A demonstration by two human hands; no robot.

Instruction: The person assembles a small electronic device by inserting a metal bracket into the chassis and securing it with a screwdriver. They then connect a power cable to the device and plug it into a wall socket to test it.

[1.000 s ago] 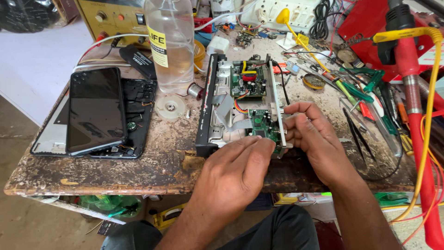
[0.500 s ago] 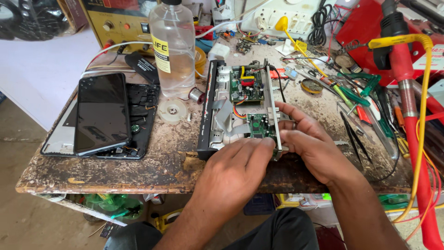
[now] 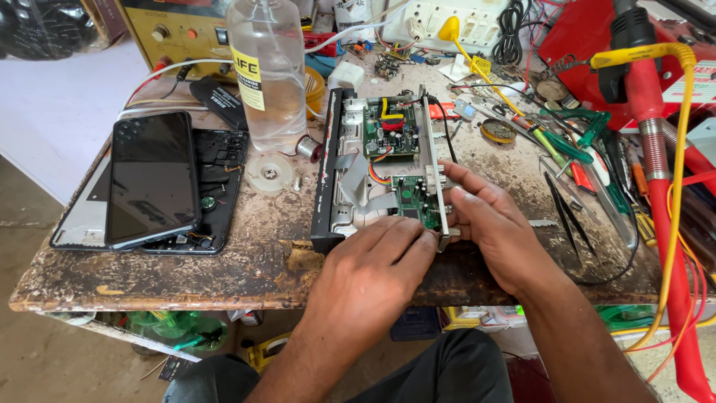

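- Far left on the desk (image 3: 224,276) I see a dark phone (image 3: 153,179) lying screen up on an opened phone back (image 3: 220,175); neither hand is near them.
- Next comes a clear plastic bottle (image 3: 267,71) standing upright with its round cap (image 3: 269,173) lying flat just in front; both sit just left of the open device, so I would keep elbows clear of them.
- The open box (image 3: 350,186) with its lid off lies mid-desk, long side running away from me; a black strip forms its left edge, a grey metal tray its floor, and a thin white rail its right edge; two green boards sit inside, the far board (image 3: 391,130) with a yellow part and red wire, the near board (image 3: 418,201) joined to a grey flat cable.
- My left hand (image 3: 373,276) rests at the near end of the box, fingers curled together on the near board's corner; whether they pinch anything small I cannot tell.
- My right hand (image 3: 492,224) lies along the white rail, fingers pressed on it and the board's edge, holding the box steady.
- To do this well I judge: keep the right grip firm on the rail, work the left fingertips lightly, and avoid tugging the flat cable.
- Far right lie green-handled tools (image 3: 574,142), tweezers (image 3: 563,209) and a red and yellow hose (image 3: 664,224), well apart from both hands.
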